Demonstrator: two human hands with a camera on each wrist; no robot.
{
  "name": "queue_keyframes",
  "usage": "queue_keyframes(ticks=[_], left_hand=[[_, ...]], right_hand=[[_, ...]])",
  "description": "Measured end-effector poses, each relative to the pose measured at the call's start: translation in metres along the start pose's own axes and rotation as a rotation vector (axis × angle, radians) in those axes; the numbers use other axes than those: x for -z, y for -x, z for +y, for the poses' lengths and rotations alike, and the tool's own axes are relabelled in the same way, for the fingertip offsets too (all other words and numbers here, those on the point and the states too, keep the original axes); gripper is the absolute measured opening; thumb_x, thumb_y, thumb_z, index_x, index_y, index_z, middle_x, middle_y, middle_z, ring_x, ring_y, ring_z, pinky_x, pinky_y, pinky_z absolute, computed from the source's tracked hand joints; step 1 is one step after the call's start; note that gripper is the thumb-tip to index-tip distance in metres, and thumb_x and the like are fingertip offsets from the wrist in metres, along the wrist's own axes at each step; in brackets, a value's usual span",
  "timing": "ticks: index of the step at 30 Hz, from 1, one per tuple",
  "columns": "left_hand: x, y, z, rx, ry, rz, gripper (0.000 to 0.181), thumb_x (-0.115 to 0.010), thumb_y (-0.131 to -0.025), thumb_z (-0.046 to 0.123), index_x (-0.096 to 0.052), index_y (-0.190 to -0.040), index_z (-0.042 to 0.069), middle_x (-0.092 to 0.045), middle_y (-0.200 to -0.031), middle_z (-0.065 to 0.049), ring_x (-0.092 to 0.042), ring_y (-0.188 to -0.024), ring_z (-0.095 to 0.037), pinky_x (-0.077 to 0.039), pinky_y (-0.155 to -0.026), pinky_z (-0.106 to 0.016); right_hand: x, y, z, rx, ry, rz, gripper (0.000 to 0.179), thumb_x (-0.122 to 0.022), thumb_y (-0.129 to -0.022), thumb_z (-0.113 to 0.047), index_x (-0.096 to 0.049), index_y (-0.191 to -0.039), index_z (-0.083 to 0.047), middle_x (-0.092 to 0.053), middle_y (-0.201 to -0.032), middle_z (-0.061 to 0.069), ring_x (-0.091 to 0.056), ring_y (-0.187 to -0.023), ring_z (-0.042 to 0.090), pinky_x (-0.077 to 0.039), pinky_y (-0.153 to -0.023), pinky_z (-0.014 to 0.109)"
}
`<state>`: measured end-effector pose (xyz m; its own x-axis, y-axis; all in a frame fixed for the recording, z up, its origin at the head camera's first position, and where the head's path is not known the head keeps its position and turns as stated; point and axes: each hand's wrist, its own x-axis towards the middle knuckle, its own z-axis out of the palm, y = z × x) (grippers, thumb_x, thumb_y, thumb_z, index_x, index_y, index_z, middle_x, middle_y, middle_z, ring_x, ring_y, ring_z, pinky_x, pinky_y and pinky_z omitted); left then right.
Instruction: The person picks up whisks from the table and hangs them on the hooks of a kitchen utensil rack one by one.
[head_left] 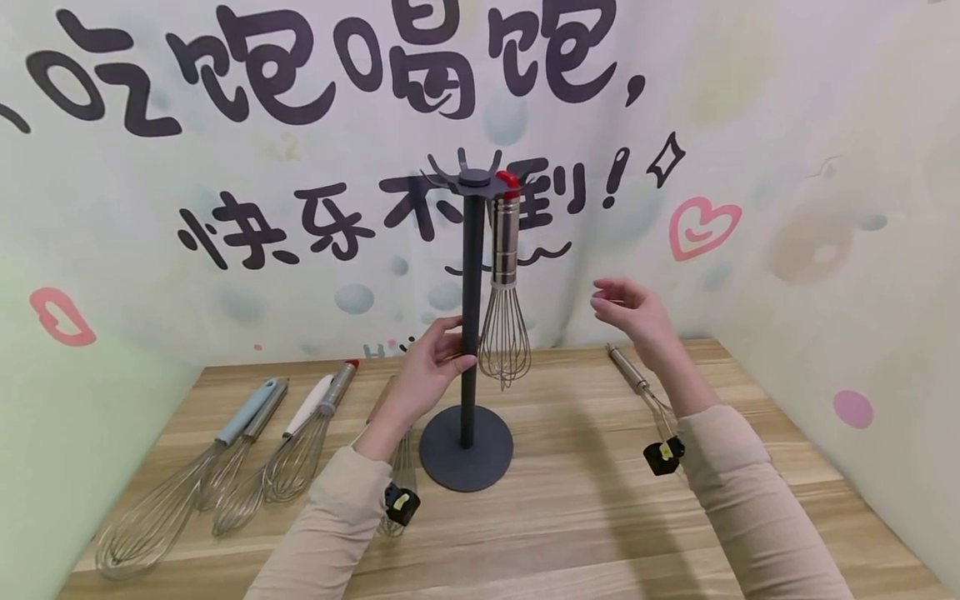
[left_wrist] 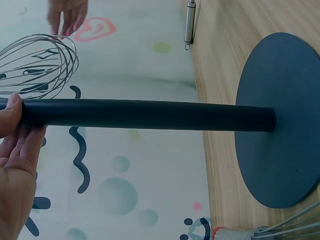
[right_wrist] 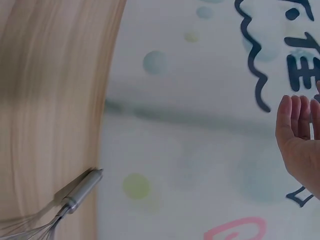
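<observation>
A dark grey stand has an upright pole [head_left: 471, 283], a round base [head_left: 480, 475] and a ring of upturned hooks [head_left: 462, 158] at its top. A steel-handled whisk [head_left: 507, 242] with a red end hangs from the hooks on the right side, its wires pointing down. My left hand [head_left: 429, 375] grips the pole below its middle, thumb in front and fingers behind; the left wrist view shows the pole [left_wrist: 150, 115] between them. Held in the air to the right of the hanging whisk, my right hand [head_left: 636, 317] has loosely bent fingers and nothing in them.
Several whisks lie on the wooden table [head_left: 555, 517] at left, among them a blue-handled one [head_left: 247, 412] and a white-handled one [head_left: 309, 404]. Another whisk [head_left: 401, 467] is partly behind my left wrist. A small steel whisk [head_left: 628, 368] lies under my right forearm. A printed backdrop [head_left: 360, 333] stands behind.
</observation>
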<state>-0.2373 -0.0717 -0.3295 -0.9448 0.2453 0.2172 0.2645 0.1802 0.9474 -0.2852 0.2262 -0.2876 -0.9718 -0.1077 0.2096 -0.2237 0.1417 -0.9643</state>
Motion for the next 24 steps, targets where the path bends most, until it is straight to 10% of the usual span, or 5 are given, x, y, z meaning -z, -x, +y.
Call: queue_keyframes(ticks=[24], left_hand=[[-0.003,-0.001,-0.001,-0.047,-0.022,0.05,0.052,-0.062,-0.09,0.004,-0.044,-0.139,0.009,-0.06,-0.126,-0.022,-0.059,-0.119,-0.033,-0.052,-0.098,-0.043]], right_hand=[[0.051,0.013,0.079,-0.112,0.284,0.132,0.044,-0.056,-0.094,-0.009,-0.044,-0.129,0.014,-0.052,-0.082,-0.021,-0.052,-0.078,-0.011,-0.049,-0.074,0.005]])
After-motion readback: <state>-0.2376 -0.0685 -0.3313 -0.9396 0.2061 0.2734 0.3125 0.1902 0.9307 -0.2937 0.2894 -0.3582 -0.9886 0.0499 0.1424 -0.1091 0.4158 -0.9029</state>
